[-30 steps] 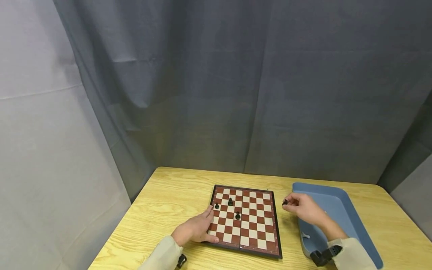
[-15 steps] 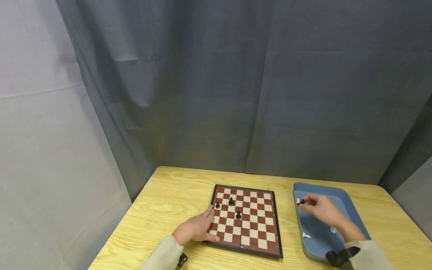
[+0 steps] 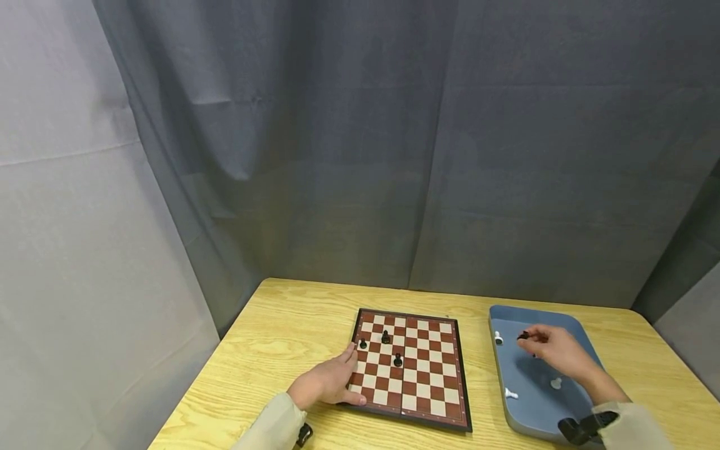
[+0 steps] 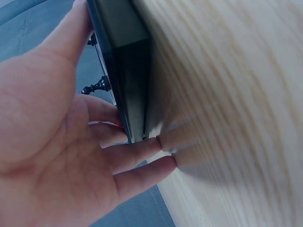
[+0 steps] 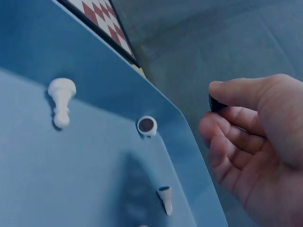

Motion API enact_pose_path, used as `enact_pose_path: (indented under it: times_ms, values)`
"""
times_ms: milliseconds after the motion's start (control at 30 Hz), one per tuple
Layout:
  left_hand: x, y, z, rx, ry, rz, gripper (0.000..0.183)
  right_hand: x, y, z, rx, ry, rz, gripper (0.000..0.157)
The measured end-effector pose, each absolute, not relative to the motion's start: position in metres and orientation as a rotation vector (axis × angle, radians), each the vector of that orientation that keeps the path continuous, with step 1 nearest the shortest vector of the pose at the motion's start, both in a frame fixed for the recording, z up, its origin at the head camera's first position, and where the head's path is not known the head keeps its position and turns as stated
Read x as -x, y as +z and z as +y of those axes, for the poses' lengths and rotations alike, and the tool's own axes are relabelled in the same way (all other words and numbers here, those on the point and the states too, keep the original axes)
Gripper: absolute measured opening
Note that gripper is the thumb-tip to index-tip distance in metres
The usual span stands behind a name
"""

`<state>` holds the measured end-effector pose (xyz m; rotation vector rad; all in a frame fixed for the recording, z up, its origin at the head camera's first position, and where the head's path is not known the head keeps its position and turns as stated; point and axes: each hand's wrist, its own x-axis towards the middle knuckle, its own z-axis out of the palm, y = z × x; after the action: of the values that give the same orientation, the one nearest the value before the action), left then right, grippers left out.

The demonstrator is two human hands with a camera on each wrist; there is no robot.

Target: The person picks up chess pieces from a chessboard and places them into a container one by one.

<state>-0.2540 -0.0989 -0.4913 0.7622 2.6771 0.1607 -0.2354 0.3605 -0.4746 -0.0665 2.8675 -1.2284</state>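
Note:
My left hand (image 3: 329, 380) rests against the left side of the chessboard (image 3: 430, 373), thumb at its near edge. In the left wrist view its fairly straight fingers (image 4: 142, 177) touch the board's edge and the wood. Two small black chess pieces (image 3: 362, 343) (image 3: 397, 360) and a bigger black chess piece (image 3: 385, 337) stand on the board's left half. Over the blue tray (image 3: 525, 406), my right hand (image 3: 554, 351) pinches a black chess piece (image 5: 215, 104) between thumb and fingers. Much of that piece is hidden by the fingertips.
Several white chess pieces lie in the tray: one by the left wall (image 3: 498, 337), one nearer me (image 3: 510, 393), one in the middle (image 3: 555, 383). The tray stands right of the board on a wooden table (image 3: 281, 325). Grey curtains (image 3: 360, 156) hang behind.
My right hand has moved right, from between board and tray to above the tray's middle, still pinching the black chess piece. The left hand and board have stayed in place.

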Motion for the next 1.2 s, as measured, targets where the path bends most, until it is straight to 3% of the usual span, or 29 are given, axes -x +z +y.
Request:
enact_pose_path:
  times_ms: [400, 733, 1200]
  values:
    - [0.254, -0.493, -0.1, -0.78, 0.17, 2.682, 0.102, 0.24, -0.481, 0.381, -0.027, -1.104, 2.929, 0.025]
    - [0.255, -0.494, -0.101, -0.79, 0.162, 2.675, 0.101, 0.246, -0.486, 0.387, -0.105, -1.042, 2.997, 0.048]
    - [0.255, -0.493, -0.101, -0.789, 0.183, 2.672, 0.102, 0.243, -0.478, 0.346, 0.088, -1.091, 3.022, 0.033]
